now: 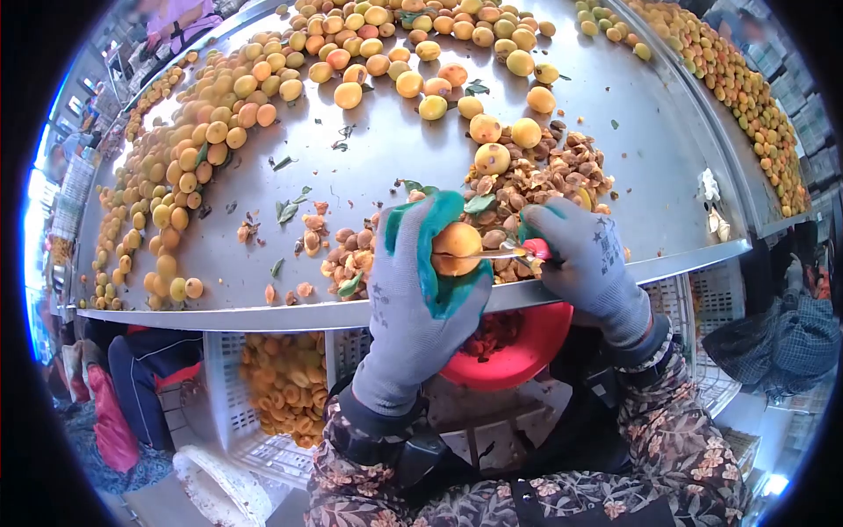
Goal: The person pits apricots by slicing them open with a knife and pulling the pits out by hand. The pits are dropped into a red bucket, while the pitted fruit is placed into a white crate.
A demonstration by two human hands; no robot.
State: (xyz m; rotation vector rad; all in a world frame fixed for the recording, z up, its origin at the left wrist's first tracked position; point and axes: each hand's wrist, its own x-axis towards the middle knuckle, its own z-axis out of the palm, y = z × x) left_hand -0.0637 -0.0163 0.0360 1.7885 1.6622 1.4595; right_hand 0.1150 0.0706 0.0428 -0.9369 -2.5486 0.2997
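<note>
My left hand (413, 272), in a grey glove with a green palm, is closed around an apricot (457, 244) above the table's front edge. In my gloved right hand (575, 250) is a small knife (537, 249) with a red handle. Its thin blade reaches left to the apricot, which shows a cut line across its middle. Just beyond my hands lies a pile of apricot pits (562, 167) with scraps of flesh. More pits (356, 250) lie left of my left hand.
Whole apricots (408, 83) spread over the metal table (307, 176). Below its edge are a red basin (509, 369) and a white crate (224, 386) with apricot halves (283, 386). A white bucket (211, 479) stands lower left. Another apricot-covered table (738, 88) is at right.
</note>
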